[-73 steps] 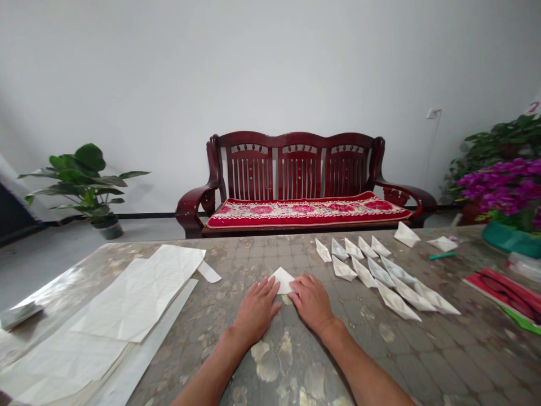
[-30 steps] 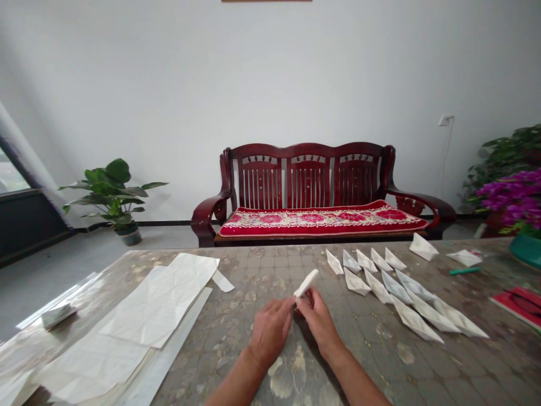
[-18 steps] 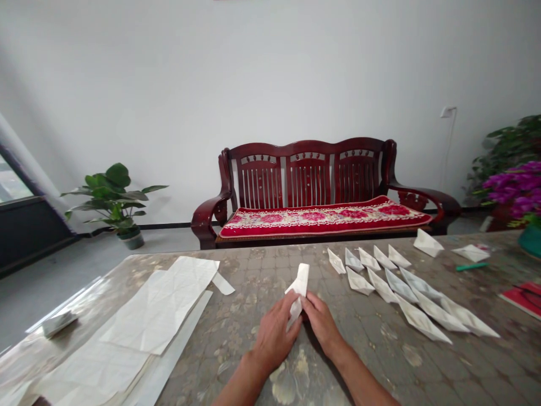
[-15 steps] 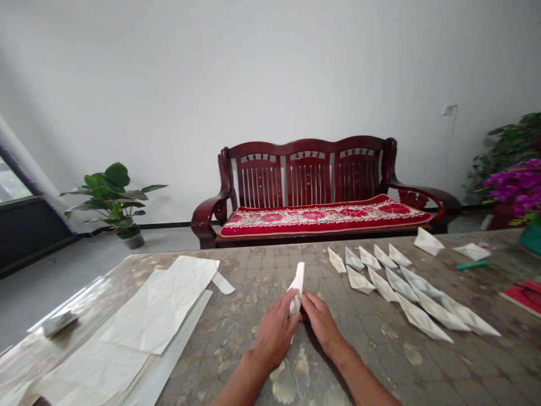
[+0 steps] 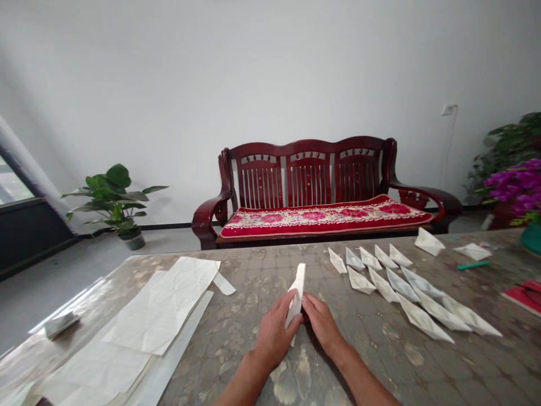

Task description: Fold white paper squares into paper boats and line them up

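A folded piece of white paper [image 5: 300, 277] stands on edge between my two hands at the middle of the table. My left hand [image 5: 276, 324] grips it from the left, thumb on the near side. On its right side, my right hand [image 5: 322, 321] pinches the paper with closed fingers; some fingertips are hidden behind it. Several folded paper boats [image 5: 422, 318] sit in rows to the right of my hands. Creased white sheets [image 5: 164, 307] lie stacked on the left, with a small paper strip [image 5: 224, 283] beside them.
The table [image 5: 236, 349] has a patterned cover. A green pen [image 5: 473, 265], a red book [image 5: 524, 296] with glasses on it and a flower pot [image 5: 531, 239] are at the right. A small grey object [image 5: 61, 325] rests near the left edge. Beyond stands a wooden bench [image 5: 304, 175].
My left fingers have shifted slightly on the folded paper, and more of its near face shows. Both hands stay in the same place.
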{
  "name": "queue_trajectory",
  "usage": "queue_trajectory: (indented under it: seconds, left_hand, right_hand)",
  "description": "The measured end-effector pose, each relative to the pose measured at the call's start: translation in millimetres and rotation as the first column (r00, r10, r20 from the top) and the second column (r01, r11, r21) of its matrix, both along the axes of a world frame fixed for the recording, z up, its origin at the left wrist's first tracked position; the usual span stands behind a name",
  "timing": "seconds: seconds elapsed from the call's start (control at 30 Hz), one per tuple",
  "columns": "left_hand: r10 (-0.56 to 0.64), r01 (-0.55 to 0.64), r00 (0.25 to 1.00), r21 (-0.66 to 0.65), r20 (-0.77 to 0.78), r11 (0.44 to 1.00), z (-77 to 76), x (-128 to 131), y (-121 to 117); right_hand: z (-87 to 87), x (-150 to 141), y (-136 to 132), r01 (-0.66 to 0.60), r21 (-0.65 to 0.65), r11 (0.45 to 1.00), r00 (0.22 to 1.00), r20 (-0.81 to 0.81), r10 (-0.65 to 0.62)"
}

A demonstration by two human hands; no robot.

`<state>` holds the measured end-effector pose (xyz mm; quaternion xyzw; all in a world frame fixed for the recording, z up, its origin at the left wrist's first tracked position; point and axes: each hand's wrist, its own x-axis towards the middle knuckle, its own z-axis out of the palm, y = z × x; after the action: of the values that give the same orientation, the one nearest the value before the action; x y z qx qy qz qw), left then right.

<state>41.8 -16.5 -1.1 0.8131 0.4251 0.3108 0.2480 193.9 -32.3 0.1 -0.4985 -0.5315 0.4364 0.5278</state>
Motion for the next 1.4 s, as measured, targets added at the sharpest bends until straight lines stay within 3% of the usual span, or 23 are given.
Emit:
queue_trajectory:
  seconds: [0.2, 0.5, 0.77, 0.93, 1.13, 1.27, 1.4]
  left_hand:
    - [0.033, -0.032, 0.999, -0.024, 0.033, 0.999, 1.4, 2, -1]
    - [0.050, -0.051, 0.998, 0.039, 0.030, 0.998, -2.8, 0, 1]
    - [0.056, -0.055, 0.998, 0.069, -0.008, 0.996, -1.2, 1, -1]
    - [0.030, -0.028, 0.999, 0.071, -0.021, 0.997, -3.2, 3, 0]
    - [0.090, -0.088, 0.996, 0.083, -0.011, 0.993, 3.0, 2, -4]
    - [0.180, -0.186, 0.982, 0.112, 0.054, 0.976, 14.7, 7, -9]
    - [0.239, -0.252, 0.958, 0.066, 0.156, 0.965, 21.6, 14, -11]
  right_hand:
    - [-3.4, 0, 2, -0.007, 0.022, 1.000, 0.998, 0.059, 0.005]
    - [-10.0, -2, 4, -0.036, 0.005, 0.999, 0.999, 0.018, 0.036]
    - [-9.4, -3, 8, 0.145, 0.034, 0.989, 0.971, 0.187, -0.149]
    - [-5.3, -6, 10, 0.119, 0.039, 0.992, 0.985, 0.119, -0.122]
    - [10.0, -9, 2, 0.188, 0.006, 0.982, 0.916, 0.359, -0.177]
    - [20.3, -14, -8, 0.178, 0.137, 0.974, 0.841, 0.492, -0.223]
    - [21.7, -19, -13, 0.195, 0.308, 0.931, 0.769, 0.542, -0.340]
